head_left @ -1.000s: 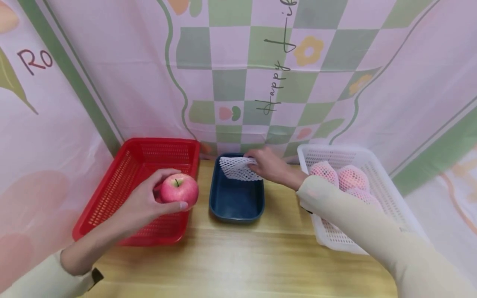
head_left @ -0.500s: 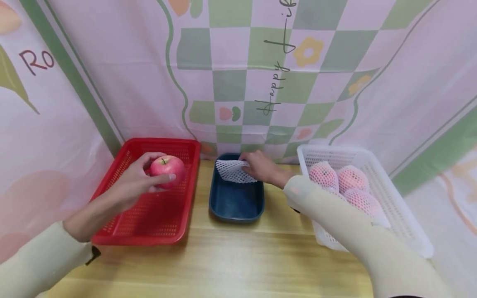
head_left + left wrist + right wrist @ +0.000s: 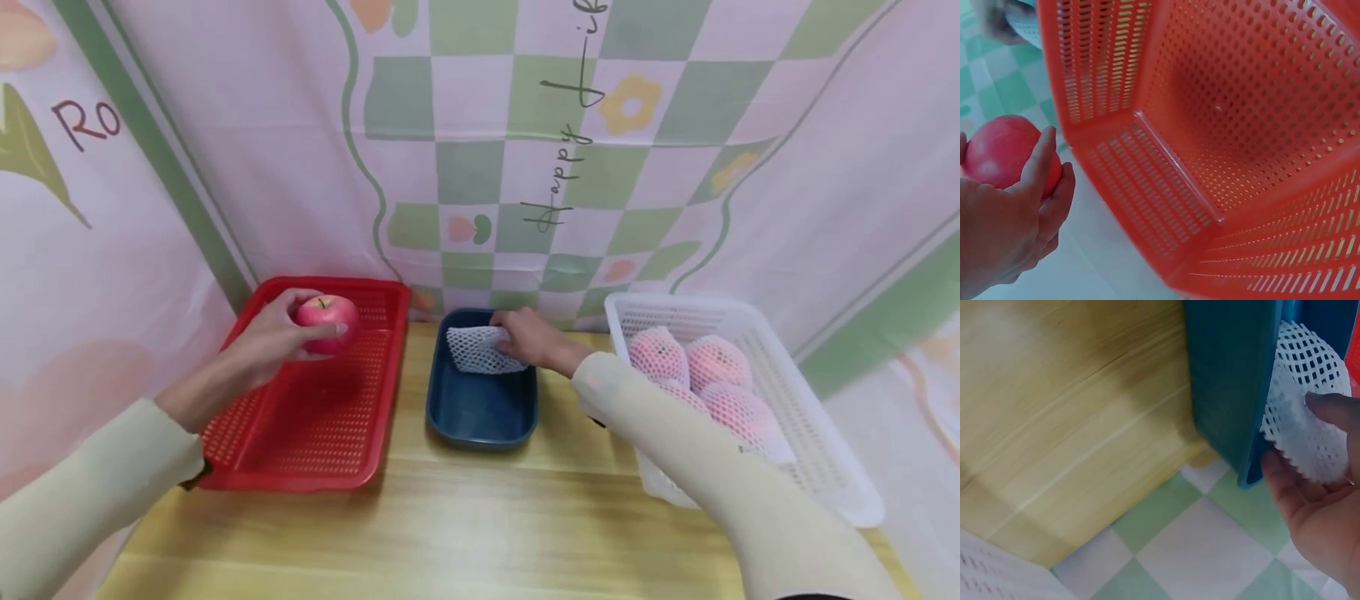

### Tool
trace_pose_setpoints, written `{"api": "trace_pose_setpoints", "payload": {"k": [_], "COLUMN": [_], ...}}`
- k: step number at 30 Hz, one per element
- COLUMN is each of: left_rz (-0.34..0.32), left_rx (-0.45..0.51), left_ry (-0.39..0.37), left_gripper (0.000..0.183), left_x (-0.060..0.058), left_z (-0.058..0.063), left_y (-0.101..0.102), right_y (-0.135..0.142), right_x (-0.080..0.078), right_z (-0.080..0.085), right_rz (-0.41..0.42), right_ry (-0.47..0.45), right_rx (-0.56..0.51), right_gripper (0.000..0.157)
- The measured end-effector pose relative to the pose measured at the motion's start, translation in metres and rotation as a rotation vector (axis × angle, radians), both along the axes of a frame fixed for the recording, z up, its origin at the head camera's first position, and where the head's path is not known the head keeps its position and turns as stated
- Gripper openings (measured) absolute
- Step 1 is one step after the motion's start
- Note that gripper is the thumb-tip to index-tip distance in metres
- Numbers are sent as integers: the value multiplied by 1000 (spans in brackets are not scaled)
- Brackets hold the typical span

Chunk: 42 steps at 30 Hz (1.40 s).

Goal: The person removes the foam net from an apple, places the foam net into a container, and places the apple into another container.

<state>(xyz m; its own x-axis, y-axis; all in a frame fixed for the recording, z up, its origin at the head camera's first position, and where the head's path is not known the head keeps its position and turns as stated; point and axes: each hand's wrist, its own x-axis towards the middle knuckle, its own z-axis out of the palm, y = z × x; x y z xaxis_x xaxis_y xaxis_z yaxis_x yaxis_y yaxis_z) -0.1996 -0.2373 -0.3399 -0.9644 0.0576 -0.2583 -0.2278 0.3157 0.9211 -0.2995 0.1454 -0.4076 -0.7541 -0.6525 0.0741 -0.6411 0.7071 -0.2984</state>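
My left hand [image 3: 266, 342] grips a bare red apple [image 3: 337, 315] by its sides, stem up, above the far part of a red plastic basket [image 3: 318, 425]. In the left wrist view the thumb and fingers wrap the apple [image 3: 1007, 150] outside the basket's rim. My right hand [image 3: 534, 337] pinches a white foam fruit net [image 3: 480, 350], flattened and without fruit, at the back of a dark blue bin [image 3: 480, 417]. In the right wrist view the thumb lies on the net [image 3: 1310, 419], with fingers beneath it; some fingertips are hidden.
To the right stands a white basket [image 3: 821, 433] with several netted apples [image 3: 720, 362], partly covered by my right sleeve. All three containers stand on a wooden table [image 3: 480, 517]. A printed cloth [image 3: 570, 175] hangs directly behind them.
My left hand has carried the apple left and away from me, over the red basket. The right hand has lowered the foam net slightly into the blue bin.
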Motion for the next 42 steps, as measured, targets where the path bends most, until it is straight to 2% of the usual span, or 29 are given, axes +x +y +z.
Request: {"api": "trace_pose_setpoints", "payload": {"k": [8,17,19,24,28,35,42], "left_rz": [-13,-8,-16,-58,-61,-53,-28], "left_rx": [29,2,-1,-12,-25,-64,-137], "left_ry": [-34,-36,-30,4,26,28,17], "left_gripper": [95,97,92,65,50,43,33], "left_x": [-15,-24,-26,-33,-37,-47,-52], "left_z": [-5,-7,-9,-19,-25,-34,-40], "left_y": [-5,-5,-7,-15,-20,-25,-29], "right_y": [18,49,57,79,97,124,149], "right_x": [4,18,23,36,46,66,89], "right_z": [14,35,39,48,57,68,70], "right_rz": [-30,-54,-68,-106,-114,-146,-204], "right_ry": [-4,111,121,110,109,131,144], "right_rx": [12,45,55,83,93,107,88], "right_gripper": [49,53,54,58,59,56,56]}}
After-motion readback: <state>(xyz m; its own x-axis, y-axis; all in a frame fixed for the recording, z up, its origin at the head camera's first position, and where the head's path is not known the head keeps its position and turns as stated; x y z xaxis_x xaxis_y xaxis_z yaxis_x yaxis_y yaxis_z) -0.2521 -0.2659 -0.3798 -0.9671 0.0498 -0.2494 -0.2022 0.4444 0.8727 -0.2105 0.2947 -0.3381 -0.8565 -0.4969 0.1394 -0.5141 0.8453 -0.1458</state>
